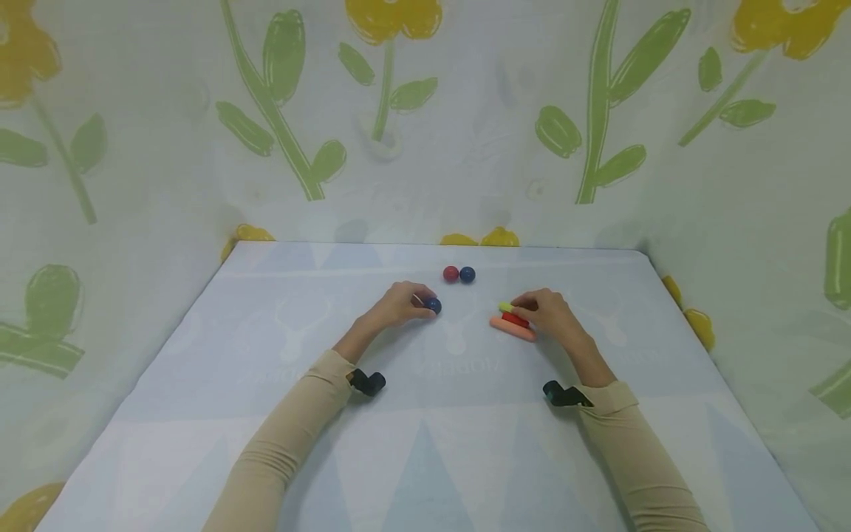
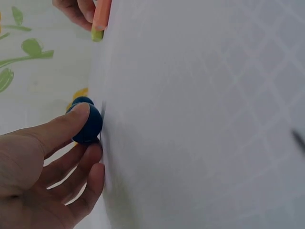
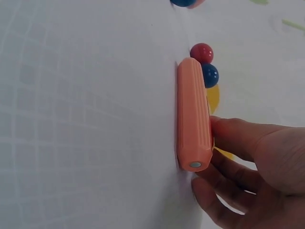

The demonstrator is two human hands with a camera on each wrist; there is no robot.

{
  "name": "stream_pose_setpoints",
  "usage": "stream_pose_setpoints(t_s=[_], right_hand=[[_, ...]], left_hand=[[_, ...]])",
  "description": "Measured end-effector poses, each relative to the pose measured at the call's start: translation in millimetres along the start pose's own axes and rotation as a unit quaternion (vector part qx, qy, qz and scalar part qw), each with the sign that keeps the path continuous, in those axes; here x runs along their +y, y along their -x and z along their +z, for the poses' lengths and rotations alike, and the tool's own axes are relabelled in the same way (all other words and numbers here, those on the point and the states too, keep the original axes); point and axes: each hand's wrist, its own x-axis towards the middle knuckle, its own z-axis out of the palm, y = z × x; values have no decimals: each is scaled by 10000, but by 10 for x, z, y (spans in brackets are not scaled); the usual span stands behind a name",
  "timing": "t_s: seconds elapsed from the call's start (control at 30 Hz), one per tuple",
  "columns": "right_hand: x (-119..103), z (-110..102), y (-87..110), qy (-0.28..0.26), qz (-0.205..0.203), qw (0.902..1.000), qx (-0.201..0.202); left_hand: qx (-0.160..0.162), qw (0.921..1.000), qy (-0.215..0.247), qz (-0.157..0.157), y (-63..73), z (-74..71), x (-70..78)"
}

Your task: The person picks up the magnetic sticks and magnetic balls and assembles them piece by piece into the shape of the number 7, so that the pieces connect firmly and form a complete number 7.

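My left hand pinches a dark blue ball between thumb and fingers, just at the tabletop. In the left wrist view, the thumb lies on the blue ball. Across from it, my right hand pinches a yellow-green toy rod, whose far part the fingers hide. Beside that lies a shorter-looking red rod, close to the right thumb. Nearest me is an orange rod; in the right wrist view, the orange rod shows ridged sides and a small metal disc on its end.
Farther back on the white and pale blue tabletop, a red ball and a second blue ball sit side by side. Walls of flower-printed cloth stand behind and at both sides. Each wrist wears a small black camera.
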Motion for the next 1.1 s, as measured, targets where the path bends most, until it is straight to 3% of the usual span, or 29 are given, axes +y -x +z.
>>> stream_pose_setpoints(t_s=[0.17,0.47,0.7,1.1], right_hand=[[-8,0,-17,19,40,9999,-95],[-4,16,-66,169,-44,9997,-176],[-28,13,-65,238,3,9996,-119],[-106,10,-96,443,-380,9983,80]], left_hand=[[7,9999,-60,135,-9,4,-10],[-14,9999,-50,-108,-5,10,12],[8,9999,-135,-33,-1,12,30],[-6,9999,-148,-55,-4,15,37]])
